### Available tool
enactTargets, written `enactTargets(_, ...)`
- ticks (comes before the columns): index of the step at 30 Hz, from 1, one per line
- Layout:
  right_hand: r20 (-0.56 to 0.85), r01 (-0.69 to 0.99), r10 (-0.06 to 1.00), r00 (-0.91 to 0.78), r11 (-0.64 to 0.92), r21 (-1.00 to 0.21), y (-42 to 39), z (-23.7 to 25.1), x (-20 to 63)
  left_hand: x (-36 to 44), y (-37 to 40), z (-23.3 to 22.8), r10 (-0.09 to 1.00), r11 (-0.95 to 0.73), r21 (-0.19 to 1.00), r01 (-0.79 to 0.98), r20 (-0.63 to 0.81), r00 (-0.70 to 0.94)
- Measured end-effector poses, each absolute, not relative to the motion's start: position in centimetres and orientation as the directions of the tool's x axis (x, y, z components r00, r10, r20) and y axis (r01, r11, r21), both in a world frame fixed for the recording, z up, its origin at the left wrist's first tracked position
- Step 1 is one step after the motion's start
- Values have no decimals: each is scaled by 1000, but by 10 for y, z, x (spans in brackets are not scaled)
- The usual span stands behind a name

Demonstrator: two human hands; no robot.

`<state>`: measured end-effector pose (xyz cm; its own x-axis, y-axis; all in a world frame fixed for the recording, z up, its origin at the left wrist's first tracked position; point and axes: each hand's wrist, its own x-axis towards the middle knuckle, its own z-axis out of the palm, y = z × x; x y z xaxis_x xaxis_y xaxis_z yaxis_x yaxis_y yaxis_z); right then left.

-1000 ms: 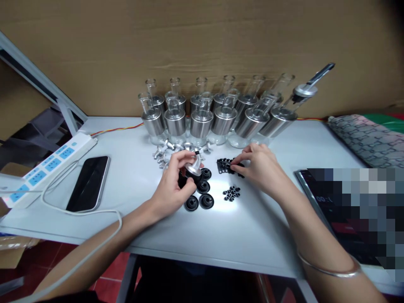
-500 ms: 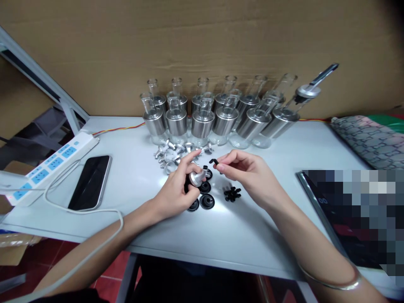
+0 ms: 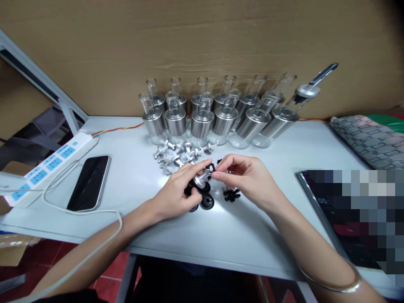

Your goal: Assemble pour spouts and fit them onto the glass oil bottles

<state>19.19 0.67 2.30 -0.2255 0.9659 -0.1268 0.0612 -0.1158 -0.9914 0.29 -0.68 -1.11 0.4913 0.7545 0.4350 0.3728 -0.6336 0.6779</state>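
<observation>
The metal cap (image 3: 200, 180) sits in my left hand (image 3: 176, 191), just above the surface (image 3: 221, 235) and over the black discs (image 3: 206, 202), its little spout tipped up toward my right. My left grip is closed around its body, thumb and forefinger steadying the rim. My right hand (image 3: 244, 176) pinches a small black ring (image 3: 213, 167) between thumb and fingertip, right at the spout's end; whether ring and spout already touch I cannot tell.

To do this well, I judge I should keep the cap fixed and let only the right fingers work, holding the ring square to the spout so it slides on rather than cocking sideways. A light pinch seems best, since the ring looks soft and could spring off among the spare rings (image 3: 232, 195) below. The glass bottles (image 3: 202, 120) stand well behind, clear of both hands.
</observation>
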Motion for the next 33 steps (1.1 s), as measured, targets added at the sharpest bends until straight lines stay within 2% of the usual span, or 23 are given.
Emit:
enactTargets(4, -118, 85, 972, -205, -102, -991, 7, 21, 192, 3, -6, -11, 739, -653, 664, 365, 452, 500)
enactTargets(9, -41, 73, 983, -177, -28, -997, 7, 20, 192, 4, -7, -11, 742, -649, 669, 361, 454, 493)
enactTargets(15, 2, 71, 979, -206, 17, -997, 6, 21, 191, 3, -6, -11, 728, -674, 643, 363, 496, 473)
enactTargets(23, -9, 50, 979, -202, 1, -999, 6, 20, 190, 3, -6, -11, 733, -670, 646, 367, 497, 465)
enactTargets(33, -26, 10, 958, -286, -24, -1000, 7, 18, 195, 2, -7, -12, 757, -630, 701, 333, 460, 464)
